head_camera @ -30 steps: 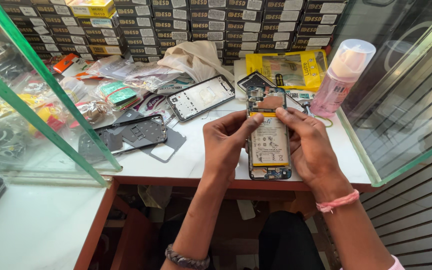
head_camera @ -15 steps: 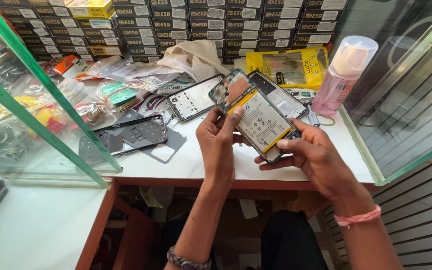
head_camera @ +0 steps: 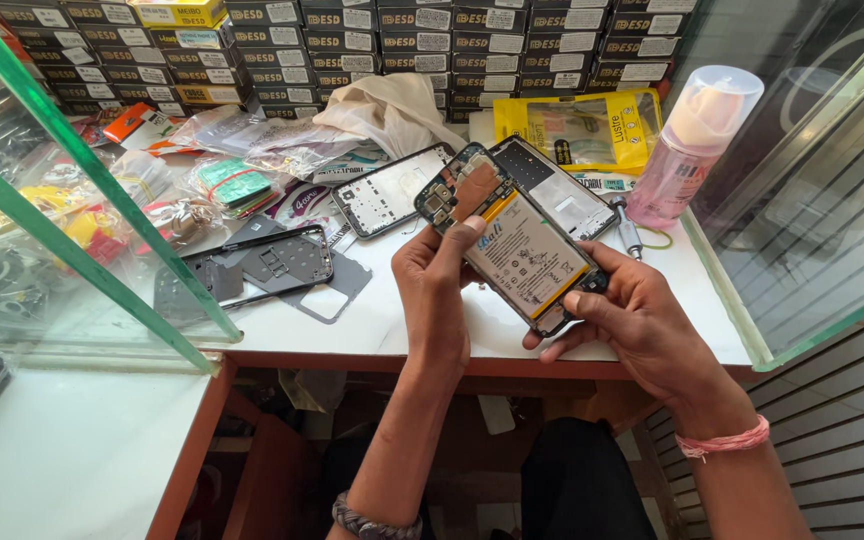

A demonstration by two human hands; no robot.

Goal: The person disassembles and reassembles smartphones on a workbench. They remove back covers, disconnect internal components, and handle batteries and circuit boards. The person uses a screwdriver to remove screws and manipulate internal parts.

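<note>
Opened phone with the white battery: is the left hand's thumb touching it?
Touching. The head view shows the left hand with its thumb tip pressed on the opened phone beside the white battery.

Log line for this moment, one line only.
left hand: grips opened phone, thumb on its upper part | right hand: holds phone's lower end | phone: tilted, above white table | pink bottle: upright, untouched

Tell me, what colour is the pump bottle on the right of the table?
Pink, with a clear cap; the pump bottle shows in the head view.
</note>
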